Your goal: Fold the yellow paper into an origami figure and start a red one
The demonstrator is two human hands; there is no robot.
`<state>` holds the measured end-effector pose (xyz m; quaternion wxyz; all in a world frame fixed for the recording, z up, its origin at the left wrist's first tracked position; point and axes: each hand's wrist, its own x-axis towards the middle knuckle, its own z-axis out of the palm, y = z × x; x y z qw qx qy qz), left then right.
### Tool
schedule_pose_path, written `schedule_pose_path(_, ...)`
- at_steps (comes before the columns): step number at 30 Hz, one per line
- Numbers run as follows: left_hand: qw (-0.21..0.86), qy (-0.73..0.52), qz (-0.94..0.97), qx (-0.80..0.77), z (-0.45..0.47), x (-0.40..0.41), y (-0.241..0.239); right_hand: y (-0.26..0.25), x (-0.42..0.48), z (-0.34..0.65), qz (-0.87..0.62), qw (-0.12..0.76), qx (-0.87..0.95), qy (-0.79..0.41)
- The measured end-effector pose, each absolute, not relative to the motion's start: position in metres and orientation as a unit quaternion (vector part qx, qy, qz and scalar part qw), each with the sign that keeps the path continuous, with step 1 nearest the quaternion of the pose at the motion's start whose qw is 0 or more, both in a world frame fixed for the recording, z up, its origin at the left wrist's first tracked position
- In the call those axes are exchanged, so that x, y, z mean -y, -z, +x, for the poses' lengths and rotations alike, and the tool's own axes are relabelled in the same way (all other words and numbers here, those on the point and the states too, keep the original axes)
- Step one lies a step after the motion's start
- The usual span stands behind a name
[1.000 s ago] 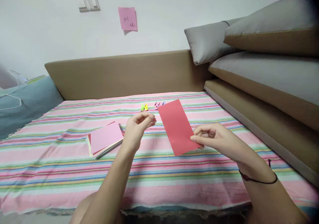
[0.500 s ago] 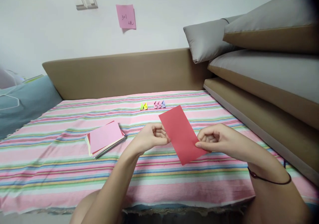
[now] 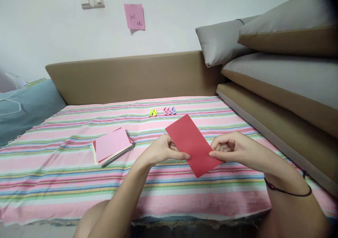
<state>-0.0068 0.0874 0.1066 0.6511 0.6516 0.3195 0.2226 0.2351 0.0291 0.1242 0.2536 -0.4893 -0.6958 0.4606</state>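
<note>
A red rectangular sheet of paper [image 3: 190, 139] is held at a slant above the striped cloth. My left hand [image 3: 169, 150] pinches its left edge, thumb on top and the fingers hidden behind it. On the right edge, near the lower corner, my right hand [image 3: 229, 148] grips the sheet between thumb and curled fingers. A stack of coloured paper [image 3: 112, 146], pink on top with red and cream edges showing, lies to the left of my left hand. Beyond the sheet stand several small folded paper pieces: yellow ones [image 3: 152, 112] and pink and blue ones [image 3: 169, 110].
A pink striped cloth [image 3: 66, 181] covers the surface. A brown padded board [image 3: 132, 79] runs along the back. Large grey and brown cushions [image 3: 280, 72] are piled on the right, and a blue-grey pillow [image 3: 29, 107] lies at the far left. A pink note [image 3: 134, 16] sticks to the wall.
My left hand has moved slightly right, and its thumb now lies on the red paper. The sheet has tilted a little further to the left. My right hand keeps its hold.
</note>
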Motion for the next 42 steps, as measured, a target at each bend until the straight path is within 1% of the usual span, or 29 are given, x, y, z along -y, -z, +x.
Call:
schedule_pose_path(4,0.629,-0.224,0.662,-0.341,-0.008,-0.091,-0.107,-0.123,-0.03,0.233,-0.489,0.243,0.699,-0.462)
schedule_pose_path(9,0.604,-0.259,0.662,-0.361,-0.009,-0.095,-0.11,-0.122,-0.032,0.234,-0.488,0.248,0.698,-0.462)
schedule_pose_path(12,0.562,-0.23,0.689,-0.396,-0.011,-0.098,-0.104,-0.117,-0.037,0.235,-0.491,0.261,0.684,-0.473)
schedule_pose_path(14,0.519,-0.2,0.715,-0.424,-0.015,-0.103,-0.097,-0.104,-0.046,0.236,-0.499,0.263,0.665,-0.489)
schedule_pose_path(16,0.477,-0.196,0.727,-0.454,-0.023,-0.109,-0.086,-0.081,-0.056,0.235,-0.513,0.258,0.624,-0.529)
schedule_pose_path(19,0.369,-0.241,0.742,-0.505,-0.032,-0.116,-0.06,-0.04,-0.07,0.232,-0.548,0.246,0.568,-0.562)
schedule_pose_path(21,0.308,-0.269,0.761,-0.503,-0.033,-0.114,-0.038,-0.017,-0.074,0.229,-0.563,0.24,0.55,-0.569)
schedule_pose_path(23,0.275,-0.269,0.797,-0.465,-0.031,-0.106,-0.016,-0.003,-0.074,0.227,-0.575,0.229,0.537,-0.573)
schedule_pose_path(27,0.237,-0.23,0.863,-0.383,-0.024,-0.083,0.015,0.003,-0.071,0.227,-0.593,0.219,0.52,-0.575)
schedule_pose_path(33,0.199,-0.209,0.891,-0.349,-0.023,-0.083,0.019,0.001,-0.069,0.228,-0.603,0.214,0.513,-0.573)
schedule_pose_path(36,0.194,-0.224,0.884,-0.362,-0.016,-0.094,0.019,0.002,-0.069,0.228,-0.605,0.212,0.51,-0.574)
schedule_pose_path(42,0.218,-0.29,0.838,-0.408,0.003,-0.117,0.027,0.001,-0.07,0.229,-0.606,0.209,0.501,-0.581)
